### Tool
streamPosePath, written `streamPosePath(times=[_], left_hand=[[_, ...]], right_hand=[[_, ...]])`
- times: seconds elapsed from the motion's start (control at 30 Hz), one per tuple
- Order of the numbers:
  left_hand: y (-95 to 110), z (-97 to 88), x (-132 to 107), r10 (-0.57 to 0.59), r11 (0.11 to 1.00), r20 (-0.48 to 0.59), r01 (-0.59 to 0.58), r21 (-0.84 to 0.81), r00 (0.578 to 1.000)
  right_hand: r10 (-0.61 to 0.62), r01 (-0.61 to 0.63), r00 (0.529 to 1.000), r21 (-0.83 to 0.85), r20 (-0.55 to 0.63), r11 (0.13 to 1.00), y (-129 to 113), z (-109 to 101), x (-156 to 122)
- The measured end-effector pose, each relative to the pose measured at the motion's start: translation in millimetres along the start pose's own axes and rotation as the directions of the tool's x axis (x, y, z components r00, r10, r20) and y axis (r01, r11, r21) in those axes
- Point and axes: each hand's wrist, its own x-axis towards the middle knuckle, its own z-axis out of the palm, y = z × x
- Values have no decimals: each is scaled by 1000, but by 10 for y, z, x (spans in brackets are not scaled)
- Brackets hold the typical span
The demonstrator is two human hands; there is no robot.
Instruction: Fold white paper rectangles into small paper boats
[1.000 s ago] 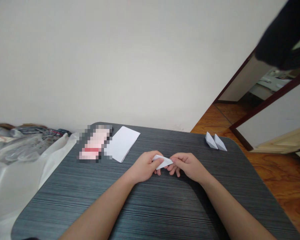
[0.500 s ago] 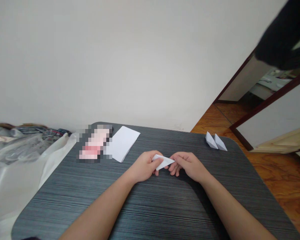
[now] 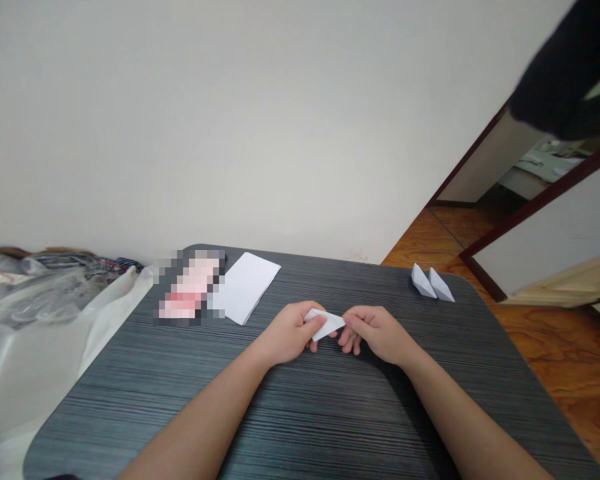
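Note:
A small folded piece of white paper (image 3: pixel 330 325), pointed toward the right, is held between my hands just above the table. My left hand (image 3: pixel 293 332) grips its wide end, with the thumb lying on top. At the pointed end, my right hand (image 3: pixel 373 328) pinches the tip between thumb and index finger; its other fingers hang loosely below. The fingertips under the paper are partly hidden. Two folded white paper boats (image 3: pixel 423 282) stand side by side near the far right corner of the table.
The dark wood-grain table (image 3: pixel 300 413) has a stack of white paper sheets (image 3: pixel 250 283) at its far left. Beside the stack lies a pixelated pinkish object (image 3: pixel 193 287). A white wall (image 3: pixel 280 133) rises behind, and plastic-covered items (image 3: pixel 55 300) lie on the left.
My right thumb and index finger have shifted slightly along the paper's pointed end, covering a little more of the tip. My left hand keeps its hold, and the rest looks the same.

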Motion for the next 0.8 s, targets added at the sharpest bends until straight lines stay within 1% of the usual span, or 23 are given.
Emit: streamPosePath(times=[0.37, 0.8], left_hand=[[-38, 5, 12, -6, 1000, -29, 6, 5, 1000], [-30, 0, 1, 2, 999, -9, -1, 39, 1000]], right_hand=[[-20, 20, 1000, -12, -15, 1000, 3, 12, 10], [-39, 38, 999, -50, -10, 998, -11, 37, 10]])
